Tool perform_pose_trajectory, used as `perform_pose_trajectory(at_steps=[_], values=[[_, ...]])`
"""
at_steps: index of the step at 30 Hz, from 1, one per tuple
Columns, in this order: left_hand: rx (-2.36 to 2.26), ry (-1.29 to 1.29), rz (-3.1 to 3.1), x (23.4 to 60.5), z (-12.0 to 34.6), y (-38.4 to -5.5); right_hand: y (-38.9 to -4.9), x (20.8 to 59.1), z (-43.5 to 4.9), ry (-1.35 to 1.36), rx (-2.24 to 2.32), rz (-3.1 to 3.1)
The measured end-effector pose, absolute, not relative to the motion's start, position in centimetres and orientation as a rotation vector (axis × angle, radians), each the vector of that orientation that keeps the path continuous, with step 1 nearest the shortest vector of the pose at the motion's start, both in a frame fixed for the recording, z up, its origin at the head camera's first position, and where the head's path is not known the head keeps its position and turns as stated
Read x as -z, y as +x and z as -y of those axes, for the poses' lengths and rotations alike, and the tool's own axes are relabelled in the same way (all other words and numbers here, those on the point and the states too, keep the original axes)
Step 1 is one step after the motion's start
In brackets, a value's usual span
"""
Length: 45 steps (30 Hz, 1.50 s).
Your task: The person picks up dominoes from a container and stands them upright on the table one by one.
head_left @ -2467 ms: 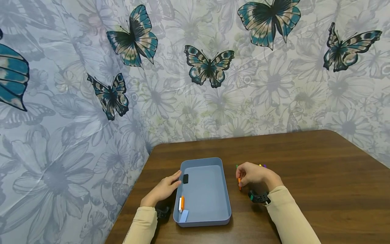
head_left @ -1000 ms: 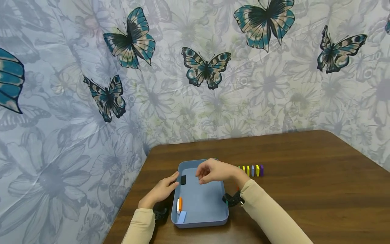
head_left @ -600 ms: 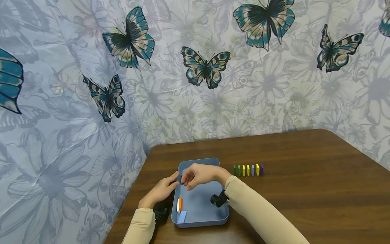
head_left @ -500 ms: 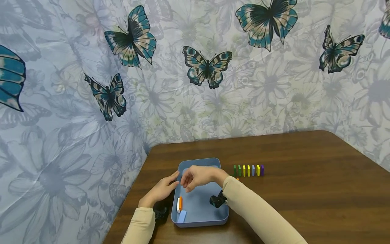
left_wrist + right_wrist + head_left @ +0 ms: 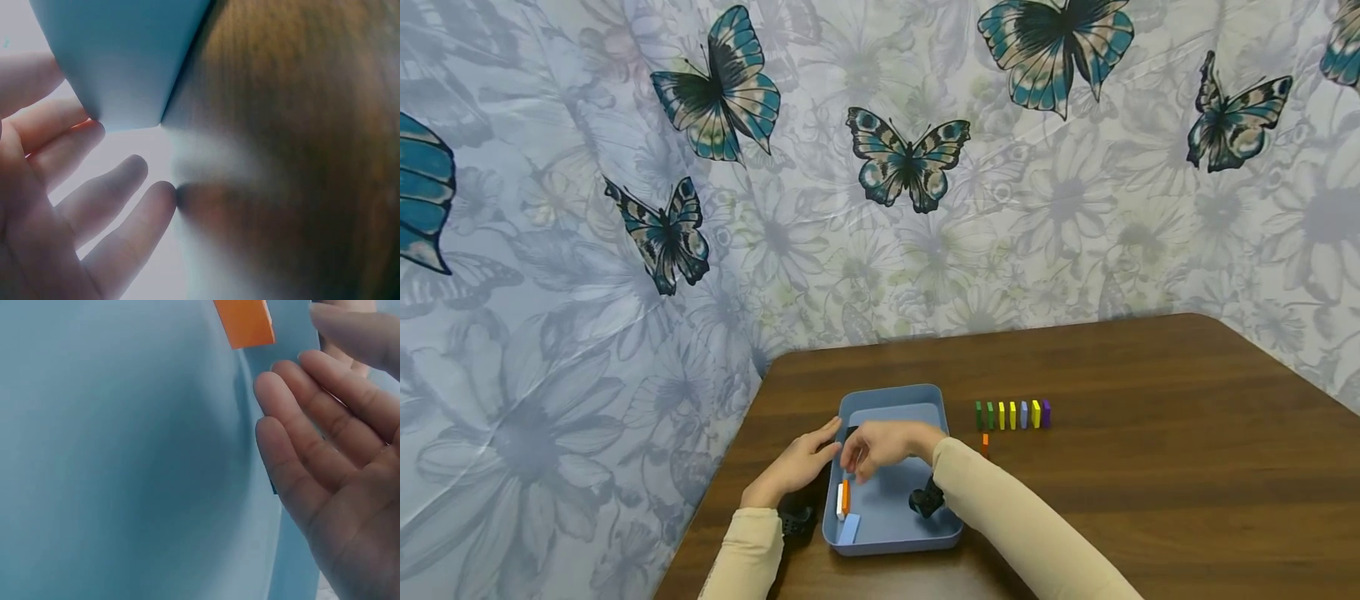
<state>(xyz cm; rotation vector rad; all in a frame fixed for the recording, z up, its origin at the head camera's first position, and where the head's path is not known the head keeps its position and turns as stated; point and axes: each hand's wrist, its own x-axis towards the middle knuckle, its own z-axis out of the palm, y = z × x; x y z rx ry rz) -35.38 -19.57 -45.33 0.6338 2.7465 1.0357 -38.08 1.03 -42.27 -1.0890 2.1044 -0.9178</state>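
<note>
A blue-grey tray (image 5: 910, 529) lies on the table. Fingers of my left hand (image 5: 795, 468) rest against its left wall; the left wrist view shows them spread along the tray's side. My right hand (image 5: 883, 444) hovers over the tray's left part, fingers loosely bent and holding nothing, as the right wrist view confirms. Just below its fingertips stand an orange block (image 5: 846, 497) and a white block (image 5: 840, 502). A light blue block (image 5: 849, 529) lies in the near left corner. Partly covered by the right hand is a black block (image 5: 852, 431).
To the right of the tray several small blocks stand in a row, from a green block (image 5: 979, 415) through yellow and blue ones to a purple block (image 5: 1046, 414). One orange-red block (image 5: 986, 444) stands in front of the green end. Brown wooden table (image 5: 1150, 483) surrounds them.
My right hand has let go of an orange block in front of the row and moved left over the tray, lately a little nearer the orange and white blocks. The left hand has stayed put.
</note>
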Motion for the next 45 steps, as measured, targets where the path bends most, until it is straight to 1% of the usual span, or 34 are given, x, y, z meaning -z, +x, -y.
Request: perform_pose_trajectory(at_steps=[5, 20, 28, 30, 38, 45], values=[[-1.024, 0.633, -2.75, 45.4, 19.5, -35.4, -38.2, 42.9, -0.6, -1.065, 0.905, -2.083], [-1.012, 0.659, -2.76, 45.4, 19.7, -35.3, -37.6, 43.5, 0.2, -1.143, 0.758, -2.122], [-1.075, 0.695, -2.713, 42.9, 18.6, -33.6, -37.2, 43.1, 0.3, -1.145, 0.708, -2.208], [-1.081, 0.698, -2.711, 42.7, 18.5, -33.4, -37.1, 43.1, 0.3, -1.146, 0.689, -2.221], [-1.011, 0.691, -2.774, 45.3, 19.5, -35.1, -37.4, 43.0, 0.0, -1.137, 0.636, -2.247], [-1.008, 0.654, -2.761, 45.5, 19.8, -35.5, -37.6, 42.6, -0.9, -1.162, 0.653, -2.228]])
